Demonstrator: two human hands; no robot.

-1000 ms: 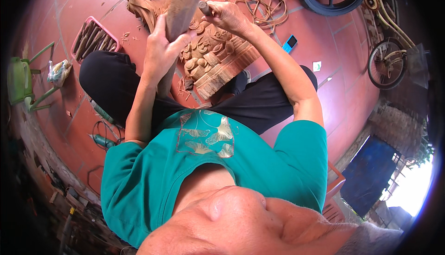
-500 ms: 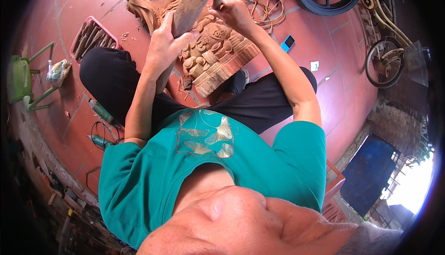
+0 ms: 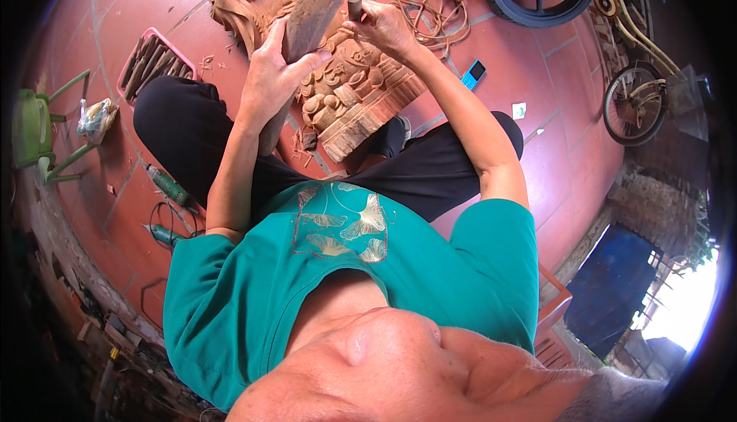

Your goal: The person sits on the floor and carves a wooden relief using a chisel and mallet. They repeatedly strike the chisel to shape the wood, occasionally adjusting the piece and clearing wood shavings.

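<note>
Left fingers (image 3: 312, 62) grip a club (image 3: 316, 9), apparently wooden.

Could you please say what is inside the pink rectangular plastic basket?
The pink rectangular plastic basket holds slender brown rods. They cover its bottom, and a black-trousered knee hides part of its near edge.

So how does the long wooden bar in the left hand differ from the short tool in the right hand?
The wooden bar is much broader than the tool. The bar slants out past the picture's top edge; the tool's top end shows fully. Both are brownish and hand-held.
</note>
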